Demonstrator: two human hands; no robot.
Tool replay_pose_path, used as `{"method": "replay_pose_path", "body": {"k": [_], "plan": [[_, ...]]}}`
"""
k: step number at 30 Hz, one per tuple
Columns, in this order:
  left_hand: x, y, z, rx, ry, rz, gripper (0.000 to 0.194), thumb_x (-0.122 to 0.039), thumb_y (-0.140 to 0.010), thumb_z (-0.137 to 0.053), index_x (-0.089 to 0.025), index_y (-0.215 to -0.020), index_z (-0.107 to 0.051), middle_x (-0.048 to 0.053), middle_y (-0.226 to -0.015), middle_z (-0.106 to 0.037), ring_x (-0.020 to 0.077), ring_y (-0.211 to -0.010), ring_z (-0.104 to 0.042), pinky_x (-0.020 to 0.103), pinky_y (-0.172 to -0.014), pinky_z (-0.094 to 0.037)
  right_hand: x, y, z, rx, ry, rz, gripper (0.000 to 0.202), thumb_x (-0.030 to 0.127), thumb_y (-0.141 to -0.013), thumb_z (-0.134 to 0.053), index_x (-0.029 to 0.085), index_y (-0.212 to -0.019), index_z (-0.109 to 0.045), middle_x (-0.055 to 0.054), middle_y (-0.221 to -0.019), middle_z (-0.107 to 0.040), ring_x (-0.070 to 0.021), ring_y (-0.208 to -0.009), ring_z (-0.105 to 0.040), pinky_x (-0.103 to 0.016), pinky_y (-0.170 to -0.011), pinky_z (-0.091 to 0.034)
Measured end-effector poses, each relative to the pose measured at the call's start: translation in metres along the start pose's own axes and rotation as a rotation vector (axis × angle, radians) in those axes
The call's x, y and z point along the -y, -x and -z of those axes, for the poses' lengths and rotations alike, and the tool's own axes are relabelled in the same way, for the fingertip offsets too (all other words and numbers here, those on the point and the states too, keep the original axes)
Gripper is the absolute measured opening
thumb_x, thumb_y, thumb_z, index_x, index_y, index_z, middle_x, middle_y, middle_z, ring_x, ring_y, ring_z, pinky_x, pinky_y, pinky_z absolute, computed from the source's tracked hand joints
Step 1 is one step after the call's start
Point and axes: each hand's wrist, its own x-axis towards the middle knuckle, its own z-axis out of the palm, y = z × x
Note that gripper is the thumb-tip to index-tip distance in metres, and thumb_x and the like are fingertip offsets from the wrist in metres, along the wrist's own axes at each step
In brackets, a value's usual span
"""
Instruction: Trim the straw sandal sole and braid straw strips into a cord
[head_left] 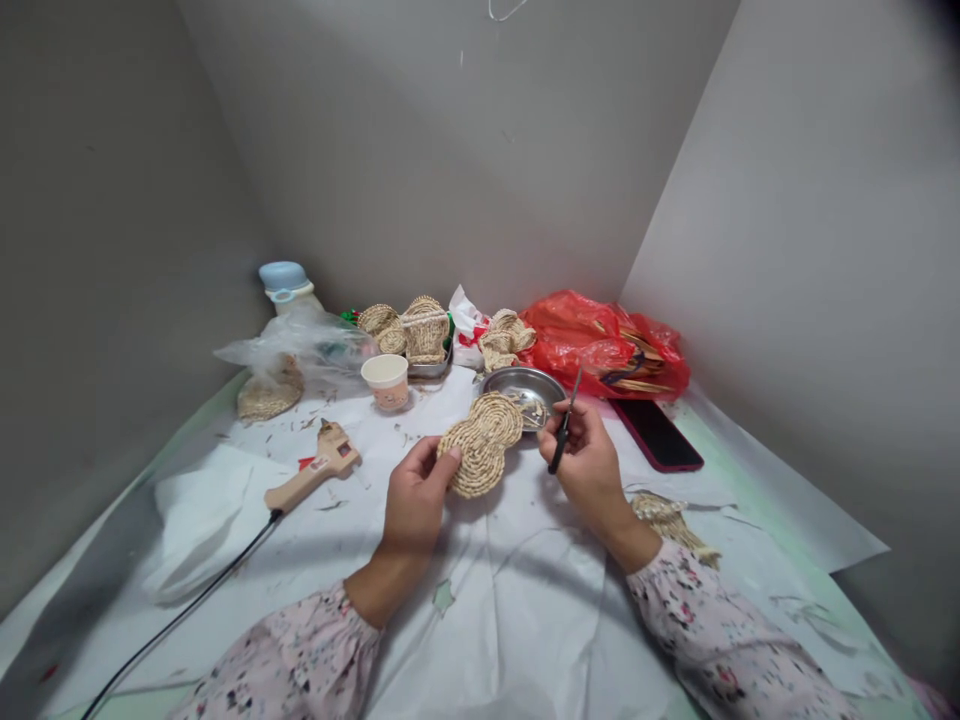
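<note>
My left hand (421, 492) pinches a flat woven straw piece (484, 445) by its left edge, the thumb lying on top. The piece is made of coiled cord in two joined rounds, like a figure eight, and is held above the paper. My right hand (583, 458) is closed around scissors (561, 440) with black handles, their slim metal tip pointing up and away. The scissors are apart from the straw piece. Just behind both hands sits a round metal bowl (551, 382) with straw scraps in it.
At left lies a beige glue gun (315, 470) with a black cord. Behind it stand a paper cup (386, 382), a clear plastic bag (300, 340) and a blue-lidded bottle (285, 285). A red plastic bag (570, 335), a phone (660, 436) and a straw bundle (671, 520) lie right.
</note>
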Motion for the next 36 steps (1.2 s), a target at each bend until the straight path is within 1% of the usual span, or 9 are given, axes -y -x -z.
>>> {"method": "replay_pose_path", "body": {"k": [4,10,14,18,22,24,26,32,36], "plan": [[-0.002,0.003,-0.002,0.013,-0.008,-0.014,0.020,-0.033,-0.069,-0.070,-0.017,-0.080,-0.065,0.000,-0.070,-0.062,0.0154,-0.066,-0.052,0.023,-0.059,-0.039,-0.007,0.003,-0.002,0.061,0.122,0.075,0.036,0.023,-0.074,-0.063,0.021,-0.109,-0.051,-0.002,-0.086,-0.063,-0.0163,-0.075,-0.061,-0.029,-0.068,-0.048],[-0.006,0.008,-0.006,0.069,-0.020,-0.025,0.019,-0.034,-0.068,-0.070,-0.018,-0.076,-0.064,0.000,-0.069,-0.062,0.0161,-0.066,-0.053,0.024,-0.060,-0.040,-0.009,0.006,-0.001,0.120,0.358,0.167,0.037,0.017,-0.072,-0.060,0.023,-0.108,-0.055,-0.002,-0.085,-0.066,-0.0186,-0.070,-0.061,-0.032,-0.068,-0.048],[-0.006,0.010,-0.006,0.076,-0.026,-0.017,0.020,-0.033,-0.068,-0.070,-0.017,-0.077,-0.065,0.001,-0.070,-0.062,0.0165,-0.067,-0.053,0.024,-0.062,-0.041,-0.004,0.007,-0.001,0.111,0.368,0.181,0.035,0.016,-0.071,-0.061,0.023,-0.105,-0.055,-0.002,-0.082,-0.065,-0.0187,-0.070,-0.061,-0.032,-0.067,-0.048],[-0.001,0.005,-0.003,0.038,-0.002,-0.002,0.020,-0.034,-0.068,-0.070,-0.017,-0.076,-0.064,0.000,-0.070,-0.062,0.0149,-0.066,-0.052,0.023,-0.060,-0.040,0.001,0.006,-0.001,0.007,0.171,0.100,0.034,0.019,-0.072,-0.063,0.022,-0.104,-0.052,-0.001,-0.084,-0.063,-0.0154,-0.071,-0.060,-0.029,-0.065,-0.048],[0.006,-0.002,0.001,0.011,0.046,0.023,0.022,-0.034,-0.070,-0.070,-0.016,-0.081,-0.064,-0.001,-0.070,-0.061,0.0132,-0.065,-0.051,0.021,-0.058,-0.039,0.002,0.000,0.001,-0.164,-0.027,0.103,0.035,0.020,-0.070,-0.066,0.022,-0.101,-0.049,0.001,-0.082,-0.059,-0.0130,-0.072,-0.059,-0.028,-0.068,-0.048],[0.008,-0.004,0.003,0.017,0.075,0.036,0.023,-0.035,-0.070,-0.070,-0.015,-0.082,-0.064,-0.001,-0.071,-0.061,0.0134,-0.066,-0.052,0.021,-0.059,-0.039,0.001,-0.004,0.003,-0.231,-0.087,0.092,0.035,0.021,-0.070,-0.067,0.022,-0.100,-0.048,0.003,-0.079,-0.058,-0.0123,-0.072,-0.058,-0.028,-0.069,-0.048],[0.009,-0.005,0.004,0.025,0.108,0.054,0.024,-0.035,-0.069,-0.071,-0.015,-0.081,-0.064,-0.001,-0.071,-0.060,0.0133,-0.065,-0.053,0.022,-0.059,-0.040,-0.001,-0.006,0.005,-0.250,-0.103,0.058,0.036,0.024,-0.070,-0.069,0.022,-0.100,-0.049,0.003,-0.078,-0.057,-0.0124,-0.072,-0.058,-0.027,-0.069,-0.047],[0.011,-0.005,0.004,0.068,0.180,0.096,0.023,-0.033,-0.069,-0.073,-0.015,-0.082,-0.067,0.002,-0.076,-0.064,0.0146,-0.070,-0.057,0.024,-0.067,-0.045,-0.003,-0.006,0.005,-0.073,-0.155,-0.167,0.039,0.043,-0.077,-0.066,0.021,-0.105,-0.049,-0.001,-0.084,-0.062,-0.0145,-0.068,-0.060,-0.028,-0.061,-0.047],[0.014,-0.004,0.005,0.116,0.172,0.110,0.022,-0.033,-0.069,-0.073,-0.015,-0.080,-0.068,0.002,-0.072,-0.064,0.0156,-0.069,-0.058,0.025,-0.067,-0.046,0.002,-0.002,0.003,0.081,-0.206,-0.250,0.044,0.042,-0.073,-0.071,0.021,-0.106,-0.050,-0.001,-0.086,-0.061,-0.0131,-0.067,-0.057,-0.025,-0.058,-0.045]]}}
